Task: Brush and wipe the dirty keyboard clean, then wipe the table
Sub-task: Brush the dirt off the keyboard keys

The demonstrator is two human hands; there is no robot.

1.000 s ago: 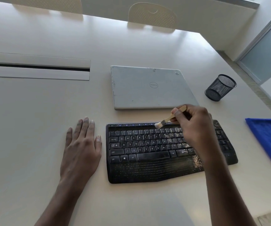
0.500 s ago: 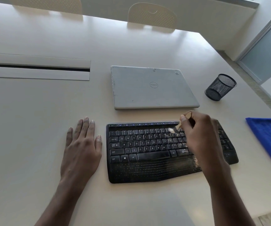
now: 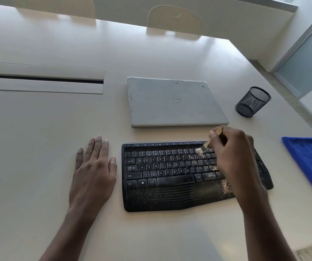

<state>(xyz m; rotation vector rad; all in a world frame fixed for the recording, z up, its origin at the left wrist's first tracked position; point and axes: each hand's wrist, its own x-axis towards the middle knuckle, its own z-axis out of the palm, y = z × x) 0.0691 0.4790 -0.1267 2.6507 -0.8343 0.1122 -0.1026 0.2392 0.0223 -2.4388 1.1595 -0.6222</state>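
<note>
While the right hand [image 3: 234,155] clasps the small wooden-handled brush [image 3: 207,145] between thumb and curled fingers, the pale bristles [image 3: 198,151] meet the right part of the number row of the black keyboard [image 3: 170,178]. Compared with one second ago, the bristles have shifted rightward and one row nearer the person, off the function-key strip. Against the view half a second ago they lie at nearly the same spot, though more of the handle now shows beyond the thumb.

The keyboard lies flat on the pale table [image 3: 38,138], directly before the person, and its place is unchanged. Light specks [image 3: 226,187] cover the right-hand keys and the right end of the palm rest; the left-hand keys look dark and cleaner.

The left hand [image 3: 93,176] lies flat on the table, fingers straight and holding nothing, just beside the keyboard's left edge, as before.

Behind the keyboard sits a closed grey laptop [image 3: 174,102]. To its right stands a black mesh cup [image 3: 252,101], and a blue cloth [image 3: 309,162] lies at the table's right edge, apart from the keyboard. None of these has moved.
</note>
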